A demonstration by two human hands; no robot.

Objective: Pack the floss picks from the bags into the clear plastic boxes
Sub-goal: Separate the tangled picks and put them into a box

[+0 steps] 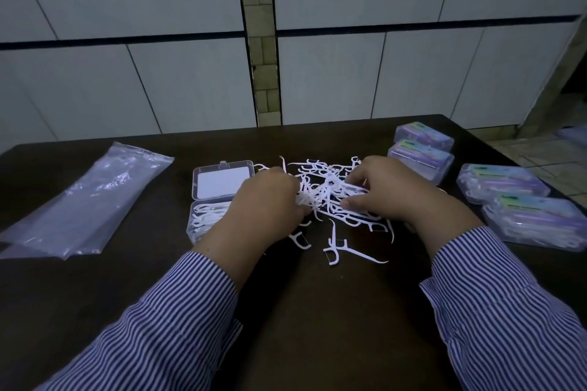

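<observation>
Both hands reach forward at frame centre, backs up, striped sleeves running to the lower corners. The left hand (265, 200) has its fingers curled round a bunch of picks (330, 197); the right hand (386, 190) pinches the other end of the same bunch between thumb and curled fingers. The picks form one loose white pile on the dark table (301, 311), centre frame, with a few strays just below it. One open box (211, 200), partly filled with picks, sits just left of the left hand. Four closed boxes (502, 187) lie at right. One clear bag (85, 197) lies flat at left.
</observation>
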